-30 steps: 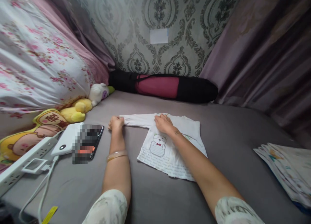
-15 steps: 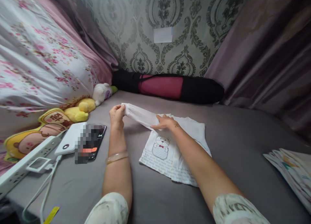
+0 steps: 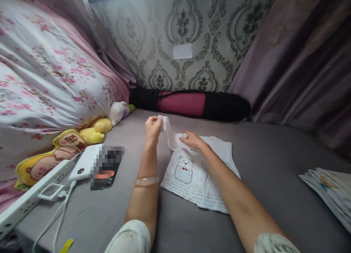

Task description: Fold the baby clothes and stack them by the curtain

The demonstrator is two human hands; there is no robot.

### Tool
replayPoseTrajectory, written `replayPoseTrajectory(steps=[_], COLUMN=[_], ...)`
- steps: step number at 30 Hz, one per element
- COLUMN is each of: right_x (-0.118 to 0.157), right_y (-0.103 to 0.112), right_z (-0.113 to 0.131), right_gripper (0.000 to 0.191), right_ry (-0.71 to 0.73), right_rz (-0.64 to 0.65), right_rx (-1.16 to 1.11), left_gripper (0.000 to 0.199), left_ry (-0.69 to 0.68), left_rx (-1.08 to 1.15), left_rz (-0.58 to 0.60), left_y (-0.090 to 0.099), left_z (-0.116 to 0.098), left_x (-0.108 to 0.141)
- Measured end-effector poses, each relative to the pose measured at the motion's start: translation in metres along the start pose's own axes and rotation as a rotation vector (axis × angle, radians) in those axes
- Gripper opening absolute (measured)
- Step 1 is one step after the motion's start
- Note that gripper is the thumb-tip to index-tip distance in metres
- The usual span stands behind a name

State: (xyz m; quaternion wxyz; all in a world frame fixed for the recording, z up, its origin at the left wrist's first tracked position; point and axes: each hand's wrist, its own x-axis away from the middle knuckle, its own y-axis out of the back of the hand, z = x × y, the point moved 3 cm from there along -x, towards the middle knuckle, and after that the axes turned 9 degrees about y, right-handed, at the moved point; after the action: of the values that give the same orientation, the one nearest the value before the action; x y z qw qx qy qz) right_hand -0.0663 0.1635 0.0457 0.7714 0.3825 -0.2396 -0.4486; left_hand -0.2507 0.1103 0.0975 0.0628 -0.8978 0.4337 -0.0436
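Note:
A white shirt [image 3: 204, 183] with a printed bear in a pocket and rows of small lettering along its hem lies on a grey bed sheet [image 3: 263, 180]. My left hand [image 3: 153, 128] pinches the cuff end of its left sleeve [image 3: 170, 136] and holds it raised off the sheet, so the sleeve hangs slack and curved toward the shirt. My right hand [image 3: 192, 140] rests on the shirt's upper part near where that sleeve joins, with fingers spread apart. My right forearm covers part of the shirt's right side.
On the left lie a power strip [image 3: 35, 191], a white power bank [image 3: 85, 165] with cables, a partly blurred phone [image 3: 112, 172] and plush toys [image 3: 95, 130]. A black and red long bag [image 3: 182, 104] lines the wall. Folded cloths [image 3: 329, 189] are stacked at right.
My left hand has moved right, toward the shirt, carrying the cuff with it. The sleeve has gone from stretched to slack and bent. My right hand has stayed on the shirt.

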Motion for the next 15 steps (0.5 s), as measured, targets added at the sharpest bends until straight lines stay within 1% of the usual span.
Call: replayPoseTrajectory(steps=[2, 3, 4, 6, 8, 10, 11, 13, 15], right_x=[0.016, 0.025, 0.035, 0.055, 0.069, 0.077, 0.079, 0.079, 0.078], right_y=[0.006, 0.009, 0.011, 0.016, 0.020, 0.023, 0.023, 0.022, 0.021], right_z=[-0.018, -0.028, -0.036, -0.050, -0.059, -0.064, -0.066, -0.067, -0.066], right_gripper=[0.034, 0.027, 0.023, 0.021, 0.024, 0.032, 0.037, 0.049, 0.058], right_ry=[-0.062, -0.115, -0.177, -0.288, -0.369, -0.415, -0.428, -0.453, -0.473], right_rz=[-0.132, -0.165, -0.190, -0.202, -0.196, -0.190, -0.182, -0.150, -0.145], right_rx=[-0.264, -0.412, -0.563, -0.862, -1.102, -1.246, -1.287, -1.328, -1.333], left_gripper=[0.024, 0.022, 0.020, 0.018, 0.017, 0.015, 0.014, 0.016, 0.028], left_ry=[-0.021, -0.037, -0.053, -0.087, -0.129, -0.170, -0.181, -0.186, -0.182], left_rx=[-0.027, -0.043, -0.057, -0.084, -0.127, -0.185, -0.217, -0.276, -0.342], left_rz=[0.064, 0.098, 0.132, 0.199, 0.251, 0.291, 0.334, 0.488, 0.649], left_y=[-0.016, -0.025, -0.033, -0.049, -0.064, -0.077, -0.083, -0.094, -0.100], left_z=[0.002, 0.005, 0.008, 0.015, 0.024, 0.033, 0.037, 0.043, 0.047], left_x=[0.007, 0.011, 0.014, 0.021, 0.030, 0.042, 0.049, 0.062, 0.072])
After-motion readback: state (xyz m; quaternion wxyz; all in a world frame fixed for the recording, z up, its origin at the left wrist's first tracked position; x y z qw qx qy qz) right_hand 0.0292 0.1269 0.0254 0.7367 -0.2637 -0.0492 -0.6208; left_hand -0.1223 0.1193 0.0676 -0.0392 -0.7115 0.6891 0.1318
